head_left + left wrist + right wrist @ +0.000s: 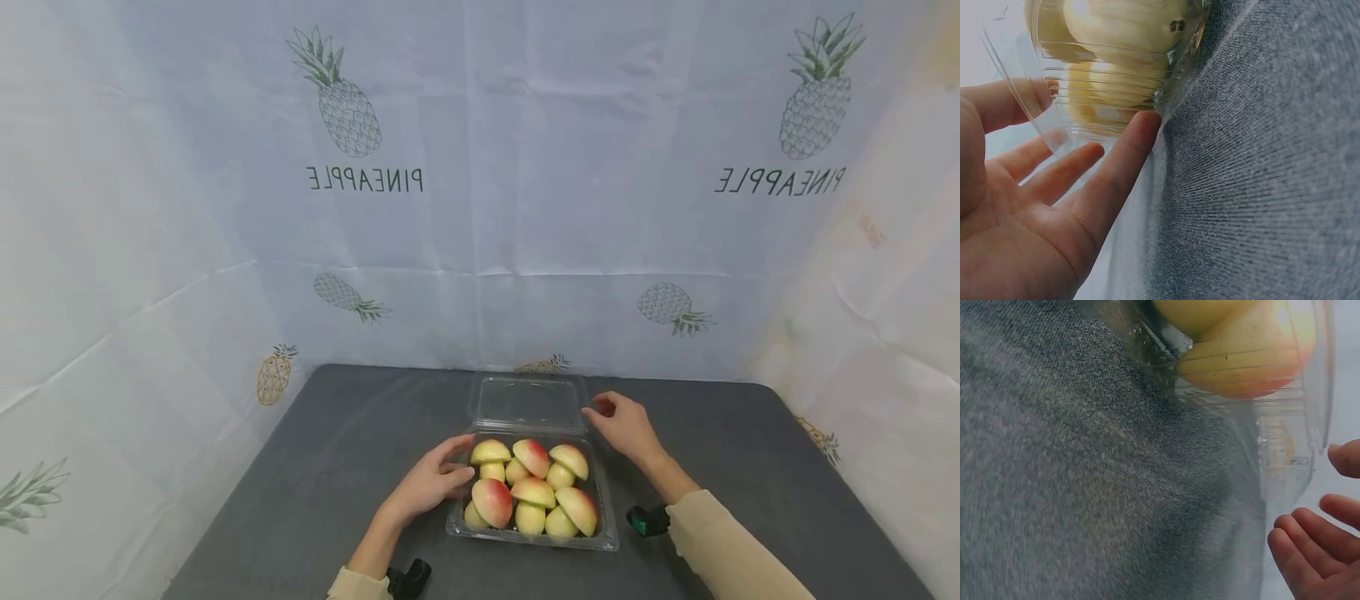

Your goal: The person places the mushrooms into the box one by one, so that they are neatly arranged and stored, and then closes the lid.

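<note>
A clear plastic clamshell box (pixel 533 546) sits on the table with its lid (pixel 528 402) folded back toward the far edge. Several mushroom-shaped pieces (pixel 532 492), yellow with red patches on the caps, fill its base in two rows. My left hand (pixel 427 479) is at the box's left side. In the left wrist view its fingers (pixel 1119 165) stretch up to the ribbed wall, and the thumb lies at the rim. Beside the lid's right edge is my right hand (pixel 622 425), its fingers loosely bent and holding nothing. A small gap separates its fingertips (pixel 1282 540) from the plastic in the right wrist view.
The grey table (pixel 375 417) has rounded far corners. White cloth (pixel 525 208) printed with pineapples hangs behind it and along both sides. A dark wrist device (pixel 411 577) shows at the left sleeve, and another (pixel 648 521) at the right sleeve.
</note>
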Demonstrator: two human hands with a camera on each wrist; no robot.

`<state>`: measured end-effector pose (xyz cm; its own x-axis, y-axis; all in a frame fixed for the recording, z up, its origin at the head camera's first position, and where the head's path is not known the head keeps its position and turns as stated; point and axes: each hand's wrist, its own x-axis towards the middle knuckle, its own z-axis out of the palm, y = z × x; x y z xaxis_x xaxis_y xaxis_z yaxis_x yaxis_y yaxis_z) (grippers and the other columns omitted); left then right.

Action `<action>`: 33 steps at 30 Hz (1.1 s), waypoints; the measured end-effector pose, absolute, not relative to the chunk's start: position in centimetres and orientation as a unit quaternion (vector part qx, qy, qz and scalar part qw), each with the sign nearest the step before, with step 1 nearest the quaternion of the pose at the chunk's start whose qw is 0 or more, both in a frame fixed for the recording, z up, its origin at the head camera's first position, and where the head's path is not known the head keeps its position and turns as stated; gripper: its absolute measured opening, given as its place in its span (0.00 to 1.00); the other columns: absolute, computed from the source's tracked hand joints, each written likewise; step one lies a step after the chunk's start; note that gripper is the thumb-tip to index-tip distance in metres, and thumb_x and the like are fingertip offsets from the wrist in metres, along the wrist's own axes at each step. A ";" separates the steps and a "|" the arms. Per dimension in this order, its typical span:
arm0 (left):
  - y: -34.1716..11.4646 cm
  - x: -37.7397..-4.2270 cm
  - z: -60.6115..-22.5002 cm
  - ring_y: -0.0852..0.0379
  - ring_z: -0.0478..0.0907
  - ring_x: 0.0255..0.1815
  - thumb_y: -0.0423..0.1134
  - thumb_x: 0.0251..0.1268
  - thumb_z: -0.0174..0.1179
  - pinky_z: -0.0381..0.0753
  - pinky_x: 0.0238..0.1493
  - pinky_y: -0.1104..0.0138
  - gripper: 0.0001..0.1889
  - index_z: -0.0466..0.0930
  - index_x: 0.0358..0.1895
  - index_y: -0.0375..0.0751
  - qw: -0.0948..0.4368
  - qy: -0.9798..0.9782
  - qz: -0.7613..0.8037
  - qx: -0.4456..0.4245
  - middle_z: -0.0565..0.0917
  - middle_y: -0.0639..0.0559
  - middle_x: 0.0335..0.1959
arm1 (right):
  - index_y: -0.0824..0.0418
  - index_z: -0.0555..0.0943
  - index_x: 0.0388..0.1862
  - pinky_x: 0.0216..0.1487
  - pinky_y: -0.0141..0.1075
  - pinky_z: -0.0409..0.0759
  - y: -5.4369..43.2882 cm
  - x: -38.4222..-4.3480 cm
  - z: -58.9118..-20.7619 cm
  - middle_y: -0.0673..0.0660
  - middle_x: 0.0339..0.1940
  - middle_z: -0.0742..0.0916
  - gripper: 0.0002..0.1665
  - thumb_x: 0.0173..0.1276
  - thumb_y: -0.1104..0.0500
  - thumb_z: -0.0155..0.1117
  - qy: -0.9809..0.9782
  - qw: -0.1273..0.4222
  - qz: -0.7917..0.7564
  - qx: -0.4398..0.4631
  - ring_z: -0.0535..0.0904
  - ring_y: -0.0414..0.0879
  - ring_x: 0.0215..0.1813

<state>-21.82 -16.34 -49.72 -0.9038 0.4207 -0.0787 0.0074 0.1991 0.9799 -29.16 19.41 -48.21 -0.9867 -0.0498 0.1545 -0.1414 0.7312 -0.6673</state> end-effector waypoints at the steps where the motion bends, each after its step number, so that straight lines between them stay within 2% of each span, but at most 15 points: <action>1: -16.4 -21.9 -49.8 0.36 0.74 0.66 0.39 0.78 0.57 0.87 0.49 0.54 0.31 0.59 0.79 0.37 0.167 0.756 0.617 0.142 0.61 0.31 0.77 | 0.71 0.79 0.61 0.50 0.55 0.82 19.4 -29.3 -48.4 0.66 0.51 0.85 0.29 0.75 0.48 0.64 -0.928 0.056 0.364 0.047 0.82 0.61 0.52; 6: -16.4 -22.0 -50.1 0.36 0.74 0.66 0.40 0.78 0.57 0.87 0.50 0.54 0.31 0.60 0.79 0.37 0.165 0.760 0.612 0.146 0.61 0.31 0.77 | 0.73 0.76 0.65 0.50 0.54 0.83 19.6 -29.6 -49.0 0.71 0.56 0.83 0.32 0.76 0.48 0.63 -0.924 0.016 0.379 0.040 0.81 0.63 0.55; 11: -16.5 -22.0 -50.0 0.35 0.73 0.67 0.40 0.78 0.57 0.87 0.50 0.53 0.31 0.60 0.78 0.38 0.162 0.761 0.612 0.143 0.61 0.31 0.76 | 0.75 0.75 0.65 0.48 0.51 0.84 19.7 -29.7 -49.1 0.72 0.57 0.82 0.32 0.77 0.49 0.62 -0.904 -0.021 0.426 0.036 0.83 0.62 0.52; 16: -16.5 -22.0 -50.0 0.36 0.73 0.67 0.40 0.78 0.57 0.87 0.50 0.53 0.31 0.60 0.79 0.39 0.162 0.762 0.610 0.144 0.62 0.32 0.76 | 0.75 0.73 0.67 0.54 0.49 0.84 19.7 -29.7 -49.4 0.72 0.60 0.81 0.31 0.77 0.52 0.63 -0.862 -0.051 0.504 0.015 0.83 0.62 0.55; 18: -16.5 -21.9 -50.0 0.35 0.73 0.67 0.40 0.79 0.57 0.87 0.50 0.53 0.31 0.60 0.79 0.38 0.161 0.762 0.610 0.146 0.62 0.32 0.76 | 0.76 0.72 0.67 0.56 0.49 0.83 19.7 -29.7 -49.4 0.73 0.60 0.81 0.31 0.77 0.54 0.63 -0.853 -0.051 0.519 0.015 0.82 0.62 0.56; 25: -16.2 -21.8 -49.9 0.35 0.73 0.67 0.40 0.79 0.57 0.87 0.49 0.53 0.31 0.59 0.79 0.36 0.159 0.758 0.615 0.149 0.61 0.31 0.77 | 0.75 0.74 0.67 0.50 0.48 0.84 19.5 -29.6 -49.1 0.71 0.56 0.83 0.30 0.75 0.55 0.64 -0.862 -0.016 0.507 0.016 0.84 0.59 0.51; 33: -16.1 -21.7 -49.8 0.35 0.73 0.67 0.39 0.79 0.56 0.87 0.49 0.53 0.31 0.58 0.79 0.36 0.156 0.758 0.616 0.146 0.61 0.30 0.77 | 0.73 0.73 0.69 0.53 0.50 0.83 19.5 -29.4 -48.8 0.70 0.58 0.82 0.29 0.75 0.57 0.64 -0.857 -0.005 0.515 0.019 0.80 0.62 0.58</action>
<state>-21.68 -16.10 -49.80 -0.9084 0.4143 -0.0562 0.0299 0.1985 0.9796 -29.36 19.53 -48.78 -0.9992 -0.0377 0.0110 -0.0274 0.4696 -0.8825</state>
